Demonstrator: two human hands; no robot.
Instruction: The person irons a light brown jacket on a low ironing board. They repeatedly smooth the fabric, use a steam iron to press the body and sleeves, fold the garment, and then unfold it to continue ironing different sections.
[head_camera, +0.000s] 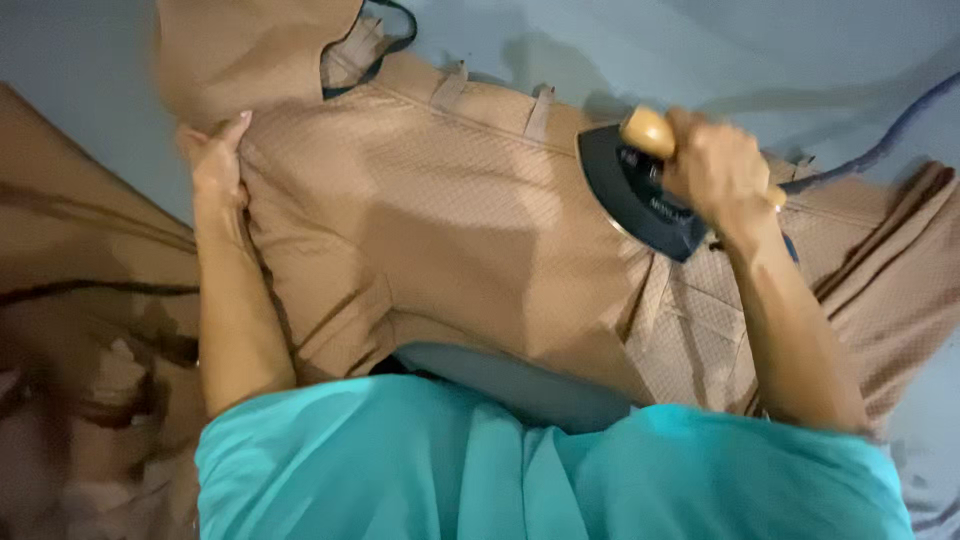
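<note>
A pair of tan trousers (440, 210) with a fine woven check lies spread flat across the middle of the scene, its waistband with belt loops at the far edge and the legs running off to the right. A dark blue iron (640, 195) with a pale wooden handle sits sole-down on the trousers at the far right, just below the waistband, its pointed tip aimed to the left and far side.
</note>
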